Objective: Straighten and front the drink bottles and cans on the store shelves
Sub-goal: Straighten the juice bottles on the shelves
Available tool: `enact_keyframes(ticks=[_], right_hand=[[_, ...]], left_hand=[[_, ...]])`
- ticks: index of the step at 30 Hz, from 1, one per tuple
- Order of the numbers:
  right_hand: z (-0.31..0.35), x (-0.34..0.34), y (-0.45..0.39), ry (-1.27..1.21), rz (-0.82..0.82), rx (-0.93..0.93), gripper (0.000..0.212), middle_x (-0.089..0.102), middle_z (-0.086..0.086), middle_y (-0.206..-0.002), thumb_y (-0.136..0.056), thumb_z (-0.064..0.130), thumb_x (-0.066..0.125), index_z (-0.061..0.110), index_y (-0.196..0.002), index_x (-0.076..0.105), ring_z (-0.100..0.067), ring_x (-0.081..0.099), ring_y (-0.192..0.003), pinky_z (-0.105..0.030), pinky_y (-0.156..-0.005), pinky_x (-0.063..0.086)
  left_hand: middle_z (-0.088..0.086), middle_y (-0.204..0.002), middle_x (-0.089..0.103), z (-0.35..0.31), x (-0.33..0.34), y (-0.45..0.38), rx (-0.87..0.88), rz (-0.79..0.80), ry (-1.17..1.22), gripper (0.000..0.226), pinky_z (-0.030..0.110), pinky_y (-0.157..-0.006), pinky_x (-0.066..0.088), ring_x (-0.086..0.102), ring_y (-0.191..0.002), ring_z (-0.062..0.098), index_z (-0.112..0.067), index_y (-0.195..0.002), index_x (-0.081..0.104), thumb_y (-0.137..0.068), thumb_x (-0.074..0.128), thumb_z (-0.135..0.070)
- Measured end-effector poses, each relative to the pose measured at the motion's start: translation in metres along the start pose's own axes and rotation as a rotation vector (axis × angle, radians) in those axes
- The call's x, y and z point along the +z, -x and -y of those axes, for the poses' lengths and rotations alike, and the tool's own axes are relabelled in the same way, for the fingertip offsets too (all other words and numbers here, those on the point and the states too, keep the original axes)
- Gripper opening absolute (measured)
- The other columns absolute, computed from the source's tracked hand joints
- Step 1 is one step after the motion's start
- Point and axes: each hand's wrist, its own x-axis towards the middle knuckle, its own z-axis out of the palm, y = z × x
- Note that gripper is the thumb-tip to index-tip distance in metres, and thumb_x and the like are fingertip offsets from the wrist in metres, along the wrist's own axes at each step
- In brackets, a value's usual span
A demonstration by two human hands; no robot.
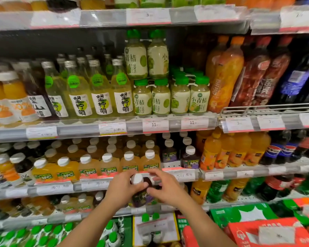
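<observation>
A dark purple juice bottle (142,194) with a white cap is held in front of the shelves, tilted with its cap to the left. My left hand (122,188) grips its neck and shoulder. My right hand (165,187) curls round its right side. Two matching purple bottles (190,158) stand on the shelf just above and to the right, with a bare gap of shelf (169,165) in front of one. A row of yellow NFC juice bottles (109,165) with white caps fills the same shelf to the left.
Lemon drink bottles (100,97) and green-capped lime bottles (180,97) stand one shelf up. Large orange bottles (223,77) and cola bottles (282,150) are at the right. Green and red boxes (257,227) lie below my arms.
</observation>
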Motion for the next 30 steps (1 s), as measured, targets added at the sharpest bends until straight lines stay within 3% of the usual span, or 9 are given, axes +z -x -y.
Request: enact_keyframes(ticks=[3, 9, 12, 14, 16, 21, 24, 27, 30], right_hand=[[-0.006, -0.005, 0.009, 0.082, 0.028, -0.044, 0.087, 0.05, 0.016, -0.141, -0.072, 0.053, 0.079, 0.045, -0.148, 0.037, -0.005, 0.048, -0.125, -0.03, -0.104, 0.044], [-0.028, -0.042, 0.005, 0.305, -0.092, -0.029, 0.069, 0.058, 0.01, -0.121, -0.071, 0.053, 0.078, 0.035, -0.133, 0.053, -0.015, 0.057, -0.11, -0.036, -0.089, 0.049], [-0.033, -0.066, 0.001, 0.397, -0.16, -0.029, 0.066, 0.06, 0.007, -0.125, -0.077, 0.052, 0.078, 0.03, -0.135, 0.054, -0.017, 0.058, -0.113, -0.034, -0.088, 0.048], [-0.035, -0.081, -0.008, 0.444, -0.226, -0.001, 0.068, 0.06, 0.004, -0.127, -0.079, 0.053, 0.078, 0.027, -0.137, 0.052, -0.019, 0.058, -0.115, -0.035, -0.089, 0.048], [-0.035, -0.095, -0.02, 0.474, -0.272, 0.009, 0.066, 0.061, 0.003, -0.125, -0.08, 0.053, 0.078, 0.025, -0.133, 0.052, -0.021, 0.06, -0.114, -0.039, -0.088, 0.05], [-0.027, -0.114, -0.063, 0.618, -0.192, 0.088, 0.081, 0.063, -0.007, -0.134, -0.082, 0.06, 0.075, 0.015, -0.144, 0.048, -0.03, 0.059, -0.123, -0.041, -0.097, 0.051], [-0.03, -0.111, -0.081, 0.713, -0.118, 0.105, 0.067, 0.071, -0.006, -0.112, -0.081, 0.064, 0.073, 0.017, -0.127, 0.058, -0.029, 0.066, -0.106, -0.041, -0.083, 0.055], [-0.034, -0.108, -0.085, 0.804, -0.113, 0.089, 0.072, 0.071, -0.006, -0.111, -0.081, 0.063, 0.073, 0.02, -0.135, 0.055, -0.03, 0.065, -0.105, -0.037, -0.078, 0.052], [-0.036, -0.107, -0.086, 0.875, -0.126, 0.069, 0.078, 0.069, -0.007, -0.116, -0.078, 0.065, 0.074, 0.028, -0.142, 0.05, -0.032, 0.061, -0.113, -0.037, -0.082, 0.048]], left_hand=[[-0.016, -0.08, 0.07, -0.022, 0.012, -0.015, 0.05, 0.043, 0.006, 0.023, 0.026, -0.062, 0.044, 0.062, -0.075, 0.0, -0.04, -0.086, 0.062, -0.078, 0.08, -0.05], [-0.017, -0.092, 0.071, -0.05, 0.031, -0.038, 0.13, 0.169, 0.059, 0.03, 0.031, -0.077, 0.054, 0.064, -0.086, 0.001, -0.037, -0.099, 0.064, -0.079, 0.075, -0.057], [-0.015, -0.099, 0.072, -0.049, 0.022, -0.053, 0.09, 0.086, 0.175, 0.042, 0.033, -0.081, 0.057, 0.068, -0.09, 0.001, -0.035, -0.103, 0.064, -0.08, 0.065, -0.07], [-0.012, -0.103, 0.071, -0.049, 0.012, -0.064, 0.079, -0.007, 0.081, 0.035, 0.03, -0.076, 0.056, 0.068, -0.088, 0.003, -0.031, -0.108, 0.064, -0.088, 0.063, -0.06], [-0.008, -0.112, 0.07, -0.046, 0.007, -0.079, 0.119, -0.078, -0.164, 0.034, 0.033, -0.076, 0.054, 0.067, -0.096, 0.012, -0.028, -0.12, 0.062, -0.092, 0.064, -0.048], [0.002, -0.127, 0.065, -0.04, 0.015, -0.102, 0.071, 0.049, -0.564, 0.051, 0.04, -0.089, 0.048, 0.063, -0.113, 0.027, -0.032, -0.143, 0.048, -0.096, 0.058, -0.05], [0.0, -0.123, 0.067, -0.034, 0.024, -0.105, 0.071, 0.002, -0.599, 0.044, 0.042, -0.094, 0.042, 0.062, -0.114, 0.025, -0.036, -0.142, 0.048, -0.1, 0.049, -0.05], [-0.003, -0.121, 0.069, -0.031, 0.026, -0.108, 0.062, -0.033, -0.57, 0.039, 0.043, -0.096, 0.039, 0.062, -0.115, 0.023, -0.038, -0.139, 0.052, -0.101, 0.05, -0.048], [-0.004, -0.114, 0.073, -0.031, 0.028, -0.112, 0.064, -0.05, -0.559, 0.034, 0.04, -0.088, 0.043, 0.067, -0.107, 0.021, -0.038, -0.134, 0.058, -0.1, 0.055, -0.044]])
